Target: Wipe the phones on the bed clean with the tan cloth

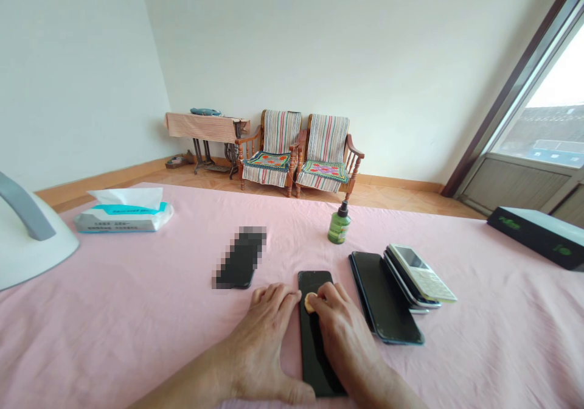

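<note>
Fingers of the right hand [344, 336] bunch narrowly around a small yellowish pad [311, 303], pressing it to the upper part of a dark phone [312, 342]. The short grip probably gives the fingertips direct control of pressure on the glass; where the thumb sits is hard to tell.

The left hand [262, 336] holds nothing in a closed grasp. Its fingers lie close together while the thumb spreads wide towards the wearer, so fingertip and thumb meet the phone's left side at about 10 and 7 o'clock from its centre. That span likely braces the phone, which lies flat and lengthwise in front of the wearer, where both hands reach it easily. The pink cloth [182, 318] beneath probably cushions it, though it could let it slide.

A green bottle [339, 227] stands upright near 12:30, within reach but beyond the working hands. At 2 o'clock, another large dark phone [390, 302] lies beside a pile topped by a pale keypad phone [422, 272]; stacking seems to save room. One more phone [239, 260], partly pixelated, rests apart at 10 o'clock. Farther along that direction sits a tissue pack [125, 219], its sheet standing ready to pull, and a black box [533, 238] lies well off at 2 o'clock.
</note>
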Tool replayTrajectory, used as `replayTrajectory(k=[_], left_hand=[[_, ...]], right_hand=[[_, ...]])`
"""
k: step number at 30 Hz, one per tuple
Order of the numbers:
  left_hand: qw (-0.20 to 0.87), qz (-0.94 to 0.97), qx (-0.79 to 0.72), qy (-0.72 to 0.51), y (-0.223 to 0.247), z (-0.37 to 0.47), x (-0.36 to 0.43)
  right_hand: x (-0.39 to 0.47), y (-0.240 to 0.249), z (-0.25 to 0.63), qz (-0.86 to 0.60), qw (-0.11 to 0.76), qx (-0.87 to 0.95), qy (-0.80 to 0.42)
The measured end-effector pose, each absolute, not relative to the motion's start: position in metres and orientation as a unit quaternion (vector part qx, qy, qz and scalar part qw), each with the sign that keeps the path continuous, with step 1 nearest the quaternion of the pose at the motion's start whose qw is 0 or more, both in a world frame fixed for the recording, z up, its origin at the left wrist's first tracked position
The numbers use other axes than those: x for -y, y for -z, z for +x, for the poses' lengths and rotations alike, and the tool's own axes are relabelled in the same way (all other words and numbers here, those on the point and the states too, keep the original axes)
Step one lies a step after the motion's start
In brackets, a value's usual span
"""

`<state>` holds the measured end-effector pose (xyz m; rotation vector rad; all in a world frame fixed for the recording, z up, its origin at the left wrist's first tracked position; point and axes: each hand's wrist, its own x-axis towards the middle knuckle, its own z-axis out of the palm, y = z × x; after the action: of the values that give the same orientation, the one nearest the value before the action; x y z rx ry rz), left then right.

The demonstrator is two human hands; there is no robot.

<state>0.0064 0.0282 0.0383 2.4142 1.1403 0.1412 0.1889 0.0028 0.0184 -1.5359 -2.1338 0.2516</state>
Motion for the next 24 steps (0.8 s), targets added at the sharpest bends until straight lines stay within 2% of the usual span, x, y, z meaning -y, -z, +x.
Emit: replayTrajectory(k=[10, 17, 24], left_hand=[[0.212, 0.887, -0.396, -0.112, -0.019, 0.004, -0.036], [0.228, 0.885, -0.400, -0.074, -0.030, 0.004, -0.033], [0.208, 0.889, -0.391, -0.120, -0.009, 0.001, -0.037]], right_hand=[[-0.008, -0.028, 0.190, -0.565, 0.258, 0.777, -0.101], [-0.028, -0.022, 0.194, -0.568, 0.260, 0.778, -0.067], [-0.033, -0.021, 0.194, -0.569, 0.276, 0.772, -0.058]])
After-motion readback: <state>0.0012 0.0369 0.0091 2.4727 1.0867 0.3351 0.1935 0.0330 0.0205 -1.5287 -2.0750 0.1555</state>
